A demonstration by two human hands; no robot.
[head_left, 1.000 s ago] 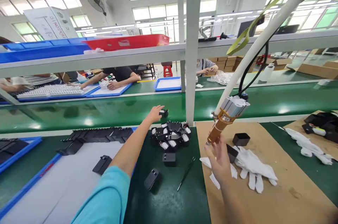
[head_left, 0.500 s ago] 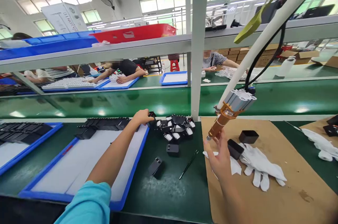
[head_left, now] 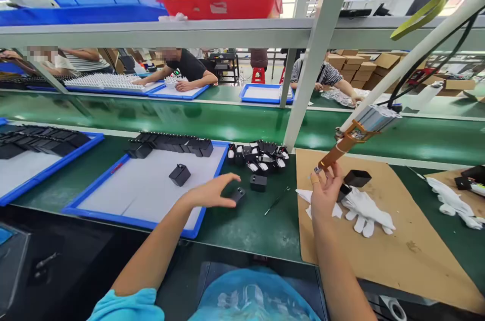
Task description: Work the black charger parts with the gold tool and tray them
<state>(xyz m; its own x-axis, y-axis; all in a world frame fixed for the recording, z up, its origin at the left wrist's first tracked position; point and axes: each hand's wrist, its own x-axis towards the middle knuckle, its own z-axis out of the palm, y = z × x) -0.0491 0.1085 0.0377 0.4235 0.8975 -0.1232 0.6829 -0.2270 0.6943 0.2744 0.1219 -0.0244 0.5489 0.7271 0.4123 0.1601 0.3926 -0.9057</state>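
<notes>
Left hand (head_left: 214, 193): above the counter (head_left: 261, 232), just past the right edge of the blue-rimmed tray (head_left: 151, 225). Its fingers are spread, thumb and forefinger well apart, with nothing gripped. A black adapter (head_left: 238, 194) lies tilted on the counter at the opening between them; contact cannot be told.

Right hand (head_left: 326, 192): raised at the lower end of the orange-bodied tool (head_left: 335, 153), which hangs at a slant beside a white pole (head_left: 413, 58). Its fingers are curled about the tool's tip; whether they are closed on it cannot be told. A black case (head_left: 343, 192) shows beside this hand, partly hidden by it.

Counter, between the hands: a 2nd adapter (head_left: 258, 182) stands just in front of a cluster of black and white parts (head_left: 261, 156). Tweezers (head_left: 277, 201) lie diagonally to its right.

Tray: 1 loose adapter (head_left: 180, 174) sits on the white base, apart from the row of black units (head_left: 170, 144) along the far edge. Another tray (head_left: 53, 170), at far left, also bears black units.

Right side: a brown cardboard sheet (head_left: 413, 260) carries an open black box (head_left: 357, 178) and a white glove (head_left: 367, 212).

Beyond: a green belt (head_left: 227, 124) runs across. Past it, a co-worker in a black top (head_left: 191, 68) has both arms extended over white parts.
</notes>
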